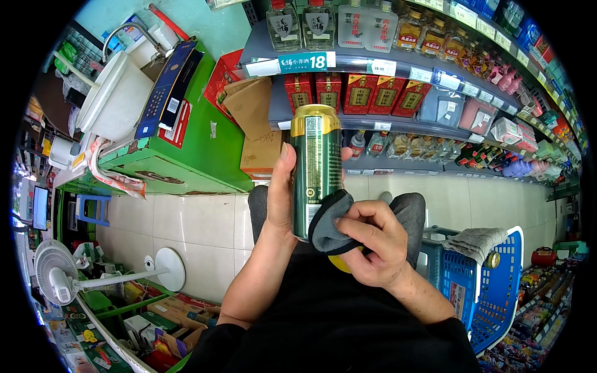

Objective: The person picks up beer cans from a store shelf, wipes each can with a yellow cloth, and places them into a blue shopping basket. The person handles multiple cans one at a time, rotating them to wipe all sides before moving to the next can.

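Observation:
A tall green beverage can [317, 154] with a gold top stands upright in my left hand [281, 196]. The thumb lies along its left side, and fingertips show past its right edge. Pinched in my right hand [373, 238] is a grey cloth [333, 224] with a black edge, pressed against the lower right of the can. A yellow patch [340, 263] shows under the cloth; I cannot tell what it belongs to. Printing and a barcode run down the side of the can facing me.
Ahead are store shelves [419, 128] with bottles and red boxes [374, 94]. A green cabinet [186, 154] bears a white basin [116, 95]. On my right, a blue plastic basket [499, 289] holds a can [492, 259], with a grey towel [475, 242] over its rim. A white fan [58, 275] stands left.

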Available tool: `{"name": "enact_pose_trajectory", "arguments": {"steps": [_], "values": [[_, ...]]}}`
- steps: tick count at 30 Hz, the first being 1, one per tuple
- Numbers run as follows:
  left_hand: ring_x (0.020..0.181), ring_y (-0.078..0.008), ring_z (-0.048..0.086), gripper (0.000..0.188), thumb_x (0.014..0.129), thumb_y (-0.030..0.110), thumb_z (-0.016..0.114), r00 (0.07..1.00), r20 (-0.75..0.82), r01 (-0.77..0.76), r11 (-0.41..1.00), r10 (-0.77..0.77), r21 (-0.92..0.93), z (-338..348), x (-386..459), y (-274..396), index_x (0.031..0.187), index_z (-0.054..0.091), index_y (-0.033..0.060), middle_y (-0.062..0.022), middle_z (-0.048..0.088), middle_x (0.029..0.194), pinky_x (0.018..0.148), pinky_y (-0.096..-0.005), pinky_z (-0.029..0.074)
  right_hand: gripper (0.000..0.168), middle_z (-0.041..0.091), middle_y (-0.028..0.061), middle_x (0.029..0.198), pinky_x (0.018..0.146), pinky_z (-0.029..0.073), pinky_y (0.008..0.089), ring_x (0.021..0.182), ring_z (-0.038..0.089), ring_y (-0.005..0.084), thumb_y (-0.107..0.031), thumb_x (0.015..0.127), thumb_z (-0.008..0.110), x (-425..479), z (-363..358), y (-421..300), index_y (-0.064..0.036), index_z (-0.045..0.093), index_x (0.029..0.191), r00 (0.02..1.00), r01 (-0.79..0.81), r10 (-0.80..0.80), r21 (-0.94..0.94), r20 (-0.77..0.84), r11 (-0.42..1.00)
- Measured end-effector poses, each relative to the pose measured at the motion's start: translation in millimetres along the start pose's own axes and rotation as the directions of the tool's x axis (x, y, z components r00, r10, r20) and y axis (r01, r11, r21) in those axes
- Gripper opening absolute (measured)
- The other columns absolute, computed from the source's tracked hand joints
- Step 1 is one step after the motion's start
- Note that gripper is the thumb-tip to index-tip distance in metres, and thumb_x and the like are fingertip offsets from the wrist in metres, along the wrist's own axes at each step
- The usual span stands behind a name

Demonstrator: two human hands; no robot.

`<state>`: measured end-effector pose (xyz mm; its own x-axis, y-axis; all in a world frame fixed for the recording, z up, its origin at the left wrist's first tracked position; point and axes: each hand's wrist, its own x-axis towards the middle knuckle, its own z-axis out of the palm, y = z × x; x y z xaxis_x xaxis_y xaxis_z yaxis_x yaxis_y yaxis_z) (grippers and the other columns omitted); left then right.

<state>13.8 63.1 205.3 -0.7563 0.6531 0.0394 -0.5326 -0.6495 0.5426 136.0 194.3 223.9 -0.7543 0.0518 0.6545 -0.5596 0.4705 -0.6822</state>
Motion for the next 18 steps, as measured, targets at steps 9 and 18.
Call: {"name": "enact_pose_trajectory", "arguments": {"steps": [9, 18], "values": [[0.098, -0.0264, 0.07, 0.08, 0.1, 0.068, 0.043, 0.997, -0.041, 0.067, 0.997, -0.066, 0.031, -18, -5, -6, 0.139, 0.05, -0.0015, -0.0196, 0.066, 0.12, 0.082, -0.0376, 0.062, 0.04, 0.058, 0.0117, 0.102, 0.062, 0.052, 0.0269, 0.073, 0.063, 0.017, 0.009, 0.069, 0.071, 9, 1, 4, 0.002, 0.073, 0.109, 0.998, -0.017, 0.015, -0.031, -0.063, 0.999], [0.111, -0.0236, 0.069, 0.066, 0.106, 0.054, 0.044, 0.996, -0.044, 0.076, 0.996, -0.074, 0.044, 1, -2, -5, 0.143, 0.047, -0.0008, -0.0172, 0.065, 0.127, 0.095, -0.0377, 0.058, 0.039, 0.06, 0.0138, 0.104, 0.067, 0.053, 0.028, 0.077, 0.064, 0.019, 0.008, 0.072, 0.067, 25, -5, 14, 0.003, 0.072, 0.11, 0.993, -0.051, 0.039, -0.106, -0.111, 0.993]]}}
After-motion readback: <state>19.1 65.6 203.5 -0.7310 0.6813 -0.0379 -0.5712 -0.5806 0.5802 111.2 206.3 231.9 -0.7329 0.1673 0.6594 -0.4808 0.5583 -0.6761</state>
